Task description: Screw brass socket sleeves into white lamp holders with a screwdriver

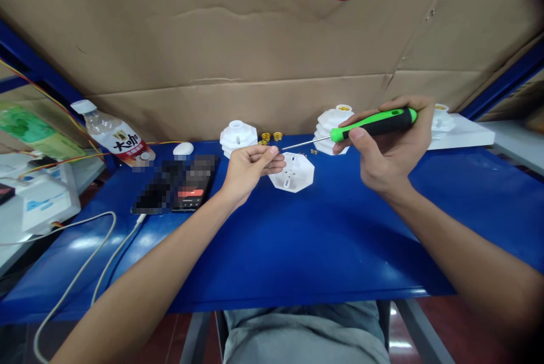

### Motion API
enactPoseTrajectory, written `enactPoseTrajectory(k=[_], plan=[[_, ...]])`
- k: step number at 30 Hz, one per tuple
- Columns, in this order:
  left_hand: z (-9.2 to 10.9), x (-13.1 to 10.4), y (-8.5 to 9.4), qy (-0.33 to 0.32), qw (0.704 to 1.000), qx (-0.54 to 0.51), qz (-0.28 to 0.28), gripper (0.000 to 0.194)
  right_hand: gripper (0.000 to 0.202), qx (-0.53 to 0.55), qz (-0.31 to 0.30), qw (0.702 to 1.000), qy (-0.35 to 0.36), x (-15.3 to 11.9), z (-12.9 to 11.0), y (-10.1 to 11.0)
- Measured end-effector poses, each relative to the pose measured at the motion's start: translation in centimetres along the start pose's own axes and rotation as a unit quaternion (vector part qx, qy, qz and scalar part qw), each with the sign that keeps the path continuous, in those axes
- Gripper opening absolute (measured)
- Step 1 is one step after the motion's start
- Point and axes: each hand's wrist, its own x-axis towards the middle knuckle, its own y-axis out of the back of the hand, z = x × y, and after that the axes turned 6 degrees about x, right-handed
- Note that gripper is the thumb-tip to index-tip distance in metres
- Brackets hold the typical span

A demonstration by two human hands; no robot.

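Observation:
My right hand [389, 148] is wrapped round the green and black handle of a screwdriver [374, 123], its thin metal shaft pointing left. At the tip of the shaft, my left hand [250, 168] is closed in a pinch; whatever lies between its thumb and fingers is too small to make out. Just under the tip, a white octagonal plate [297, 174] with holes and slots lies on the blue table [289, 239]. Several brass threaded rings [277, 136] and tiny brass pieces [314, 152] are behind it.
White octagonal lamp holders are stacked at left [238, 136] and right [327, 126]. Farther left are a phone [195, 182] with a cable [123, 256], a white rounded case [183, 149] and a drink bottle [117, 137]. A cardboard wall [238, 41] rises behind.

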Motion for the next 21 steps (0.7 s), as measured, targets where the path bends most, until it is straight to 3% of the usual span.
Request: enactPoseTrajectory(k=[21], plan=[[-0.10, -0.23, -0.66, 0.038, 0.999, -0.033, 0.013, 0.036, 0.042, -0.010, -0.009, 1.000, -0.003, -0.22, -0.39, -0.42]])
